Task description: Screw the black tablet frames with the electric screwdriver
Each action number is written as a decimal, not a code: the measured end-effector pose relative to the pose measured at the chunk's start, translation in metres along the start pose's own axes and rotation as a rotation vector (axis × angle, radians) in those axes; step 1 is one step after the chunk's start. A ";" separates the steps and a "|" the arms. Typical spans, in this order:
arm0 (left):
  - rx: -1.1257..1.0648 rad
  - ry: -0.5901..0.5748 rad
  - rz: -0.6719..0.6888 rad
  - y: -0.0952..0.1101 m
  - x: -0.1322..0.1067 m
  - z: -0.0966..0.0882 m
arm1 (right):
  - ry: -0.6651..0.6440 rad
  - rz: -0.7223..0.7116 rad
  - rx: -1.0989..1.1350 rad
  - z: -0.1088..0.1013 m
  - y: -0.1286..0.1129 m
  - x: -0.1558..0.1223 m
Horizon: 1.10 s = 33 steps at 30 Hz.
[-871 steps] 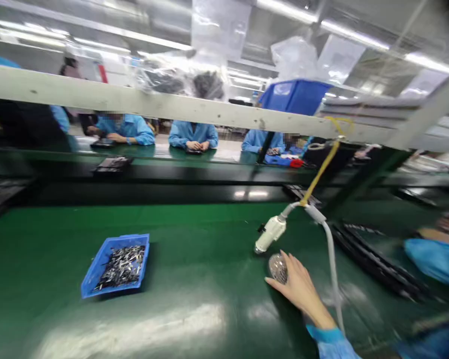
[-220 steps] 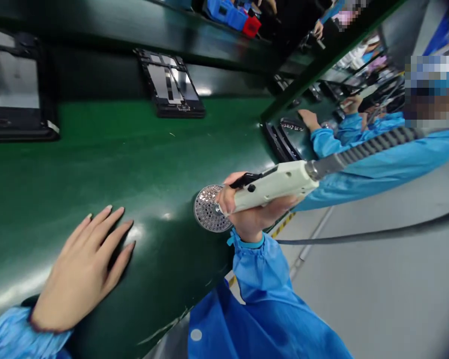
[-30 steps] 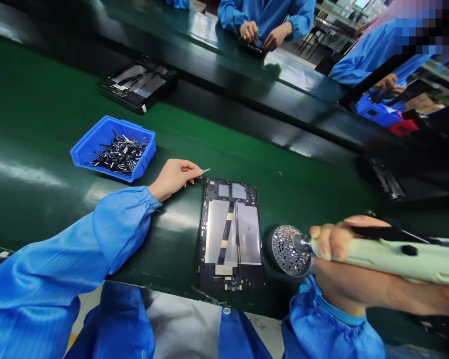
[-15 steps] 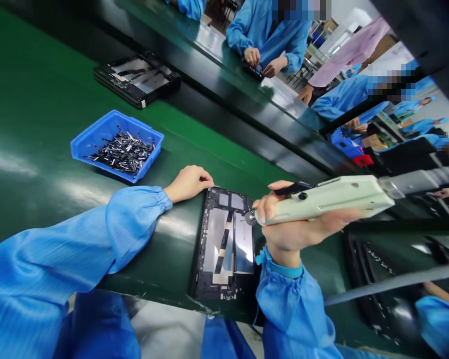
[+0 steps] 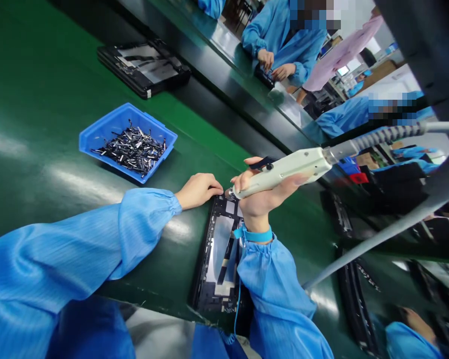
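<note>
My right hand (image 5: 260, 202) is wrapped round a pale electric screwdriver (image 5: 303, 167), its black lever under my fingers. The screwdriver's tip end is at the top edge of an opened tablet (image 5: 217, 244); the exact contact is hidden. The tablet lies on the green bench, with dark ribbon cables and silvery panels showing inside. My right wrist and sleeve cover much of its right side. At its top left corner, my left hand (image 5: 200, 191) has thumb and fingers pinched together. Whatever is between those fingertips is too small to make out.
A blue bin (image 5: 88, 143) of small parts (image 5: 134, 149) stands left of the tablet. Behind it lie stacked tablets (image 5: 145, 67). A grey cable (image 5: 377, 239) crosses at right, near dark tablet frames (image 5: 349, 294). Co-workers in blue sit across the bench; another person's hand (image 5: 419, 324) is lower right.
My right hand has brought the screwdriver left, from over the tablet's right side to its top edge beside my left fingers. My left hand stays pinched at the corner. The view has shifted slightly.
</note>
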<state>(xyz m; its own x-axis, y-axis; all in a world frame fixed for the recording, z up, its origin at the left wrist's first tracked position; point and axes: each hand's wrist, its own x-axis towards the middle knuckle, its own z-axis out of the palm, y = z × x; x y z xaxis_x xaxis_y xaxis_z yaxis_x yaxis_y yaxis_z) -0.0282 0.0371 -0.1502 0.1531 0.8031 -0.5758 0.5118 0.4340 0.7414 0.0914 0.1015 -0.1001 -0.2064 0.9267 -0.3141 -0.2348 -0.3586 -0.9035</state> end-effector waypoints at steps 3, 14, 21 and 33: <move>0.018 -0.029 0.094 -0.001 0.002 -0.001 | -0.004 0.047 0.001 -0.001 0.003 0.002; -0.141 0.002 -0.104 0.002 0.006 -0.001 | 0.012 0.050 -0.022 -0.002 0.014 0.002; -0.124 0.006 -0.110 0.002 0.005 -0.002 | 0.002 0.062 -0.047 -0.002 0.019 0.001; -0.105 0.019 -0.112 0.004 0.003 -0.002 | -0.029 0.093 0.010 0.002 0.028 0.002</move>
<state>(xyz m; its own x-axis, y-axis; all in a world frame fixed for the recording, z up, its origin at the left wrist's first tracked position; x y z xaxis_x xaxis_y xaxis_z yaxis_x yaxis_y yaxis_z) -0.0276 0.0425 -0.1482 0.0834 0.7544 -0.6511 0.4337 0.5608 0.7053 0.0826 0.0930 -0.1250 -0.2556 0.8855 -0.3880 -0.2226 -0.4444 -0.8677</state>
